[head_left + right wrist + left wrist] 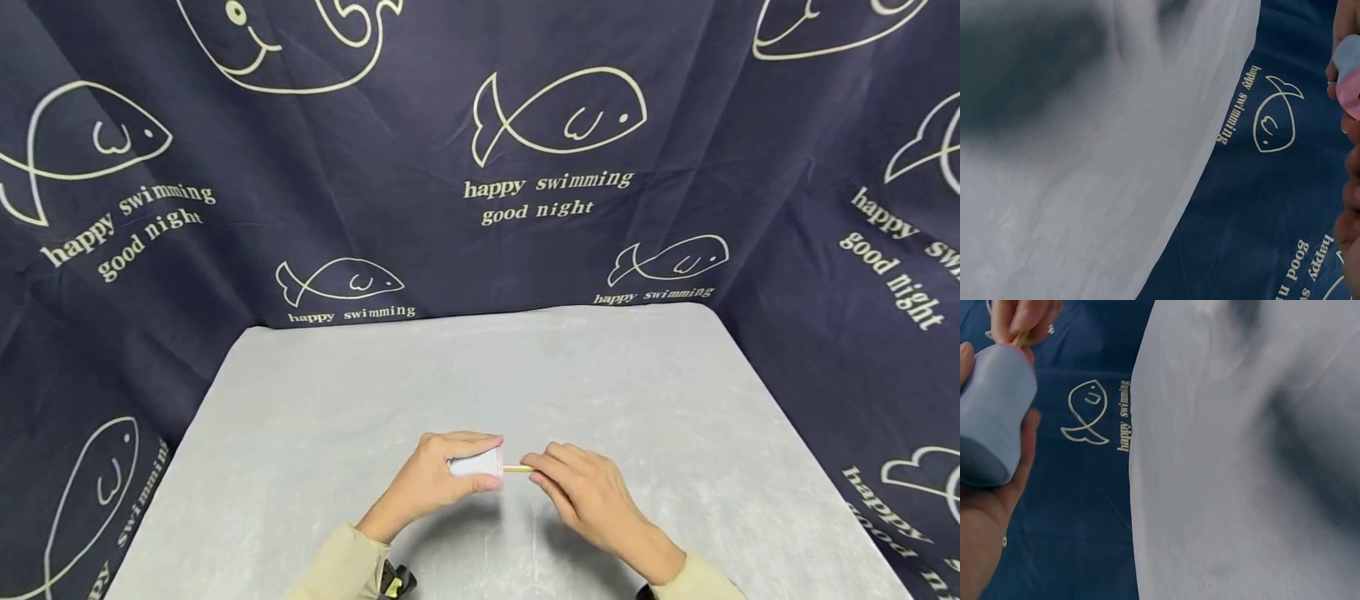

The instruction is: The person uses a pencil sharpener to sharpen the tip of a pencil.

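My left hand (429, 477) grips a pale blue, waisted pencil sharpener (476, 463), thumb on one side and fingers on the other. It lies sideways above the table, and its pink end face (1350, 94) shows in the right wrist view. A thin, wood-coloured pencil (516, 469) stands in that end, its tip hidden inside. The fingers of my right hand (588, 493) pinch the pencil a short way out from the sharpener. In the left wrist view the sharpener's dark, flat base (984, 459) faces the camera.
Both hands are above the near middle of a table (480, 375) covered with pale grey cloth. Dark blue curtains (450, 242) printed with white fish and lettering hang at the back and on both sides.
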Tool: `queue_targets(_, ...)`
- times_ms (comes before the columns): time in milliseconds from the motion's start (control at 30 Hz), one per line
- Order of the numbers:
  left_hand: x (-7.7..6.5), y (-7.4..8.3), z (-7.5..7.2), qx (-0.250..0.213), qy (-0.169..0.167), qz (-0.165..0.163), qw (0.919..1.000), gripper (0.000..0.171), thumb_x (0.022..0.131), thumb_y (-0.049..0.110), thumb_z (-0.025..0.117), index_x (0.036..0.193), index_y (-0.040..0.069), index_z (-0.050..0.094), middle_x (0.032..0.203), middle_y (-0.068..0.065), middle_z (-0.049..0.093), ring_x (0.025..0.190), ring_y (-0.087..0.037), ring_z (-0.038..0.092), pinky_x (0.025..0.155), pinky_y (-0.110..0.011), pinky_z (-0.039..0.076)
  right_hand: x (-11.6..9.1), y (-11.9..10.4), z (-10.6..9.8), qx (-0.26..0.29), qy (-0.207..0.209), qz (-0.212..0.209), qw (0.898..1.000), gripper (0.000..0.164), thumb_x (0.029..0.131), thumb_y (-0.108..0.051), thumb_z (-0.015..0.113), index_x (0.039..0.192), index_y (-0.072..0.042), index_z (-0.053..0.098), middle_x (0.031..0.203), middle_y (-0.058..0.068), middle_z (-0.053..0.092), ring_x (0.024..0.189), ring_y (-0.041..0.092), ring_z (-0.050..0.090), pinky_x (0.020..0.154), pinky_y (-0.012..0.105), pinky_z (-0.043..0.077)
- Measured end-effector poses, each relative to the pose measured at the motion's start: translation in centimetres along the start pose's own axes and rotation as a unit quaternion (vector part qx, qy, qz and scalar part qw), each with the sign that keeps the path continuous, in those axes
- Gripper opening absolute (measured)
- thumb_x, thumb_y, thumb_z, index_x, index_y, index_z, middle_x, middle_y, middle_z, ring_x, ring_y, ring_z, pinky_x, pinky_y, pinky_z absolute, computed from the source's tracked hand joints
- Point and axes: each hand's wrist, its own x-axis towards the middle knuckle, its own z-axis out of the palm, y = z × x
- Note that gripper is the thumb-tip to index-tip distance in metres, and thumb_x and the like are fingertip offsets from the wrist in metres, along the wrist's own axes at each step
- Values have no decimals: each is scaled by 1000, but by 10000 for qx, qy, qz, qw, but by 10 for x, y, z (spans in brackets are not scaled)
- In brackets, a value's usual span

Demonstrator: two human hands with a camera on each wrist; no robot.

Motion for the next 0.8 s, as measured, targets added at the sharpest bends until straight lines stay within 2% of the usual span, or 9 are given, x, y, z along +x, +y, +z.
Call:
queue_targets(67, -1, -1, 2, 159, 194, 460, 9986, 44, 80, 24, 76, 118, 4, 67, 118, -11, 68, 104, -21, 65, 81, -26, 54, 3, -1, -1, 161, 16, 159, 9997, 18, 98, -25, 53, 97, -17, 70, 66, -15, 45, 55, -8, 27, 48, 4, 23)
queue_targets(133, -3, -2, 4, 420, 414, 1024, 9930, 44, 81, 23, 74, 119, 2, 66, 119, -12, 67, 105, -22, 64, 82, -26, 54, 7, -2, -2, 319, -81, 374, 9988, 11, 93, -20, 60, 93, -19, 71, 63, -16, 43, 54, -11, 23, 46, 4, 21)
queue_targets(200, -3, -3, 5, 836, 666, 1638, 9807, 42, 84, 24, 71, 119, 0, 65, 118, -13, 67, 103, -22, 64, 82, -25, 53, 10, -3, -5, 497, -308, 655, 9961, 9, 89, -16, 64, 92, -20, 72, 63, -18, 44, 53, -12, 22, 46, 5, 21)
queue_targets(267, -2, -4, 6, 1324, 855, 2175, 9633, 41, 88, 26, 67, 120, -1, 65, 118, -14, 67, 101, -21, 63, 84, -24, 52, 14, -4, -9, 721, -600, 968, 9909, 11, 88, -13, 66, 91, -21, 72, 64, -19, 47, 53, -12, 24, 46, 7, 24)
queue_targets(333, -2, -5, 6, 1912, 970, 2674, 9394, 41, 91, 29, 62, 120, -1, 64, 118, -14, 66, 99, -20, 63, 86, -24, 51, 16, -5, -12, 961, -901, 1280, 9830, 11, 89, -14, 64, 91, -21, 72, 66, -19, 51, 52, -11, 27, 46, 10, 27)
queue_targets(433, -2, -6, 8, 2767, 1075, 3276, 8970, 42, 95, 31, 55, 118, -3, 64, 116, -14, 67, 95, -20, 63, 86, -25, 51, 17, -5, -14, 1258, -1243, 1610, 9710, 12, 92, -16, 61, 93, -21, 72, 70, -19, 56, 52, -10, 30, 47, 14, 32)
queue_targets(633, -1, -3, 8, 4229, 1300, 3834, 8107, 44, 103, 29, 39, 109, -4, 67, 108, -15, 69, 89, -21, 65, 84, -28, 53, 15, -2, -11, 1619, -1610, 1965, 9535, 10, 94, -20, 60, 96, -23, 69, 64, -18, 52, 50, -8, 33, 45, 16, 33)
queue_targets(733, 0, 0, 7, 4650, 1346, 4083, 7739, 43, 104, 24, 35, 105, -4, 67, 107, -15, 70, 92, -23, 67, 85, -30, 53, 15, 1, -11, 2190, -1922, 2295, 9287, 11, 95, -23, 58, 93, -21, 69, 60, -13, 49, 49, -6, 34, 44, 18, 33)
queue_targets(800, -2, 1, 7, 4820, 1305, 4160, 7600, 40, 105, 22, 35, 105, -2, 68, 108, -14, 69, 97, -24, 67, 86, -30, 53, 15, 3, -12, 2603, -2085, 2518, 9085, 14, 96, -23, 56, 92, -20, 70, 59, -10, 48, 49, -5, 34, 44, 18, 33)
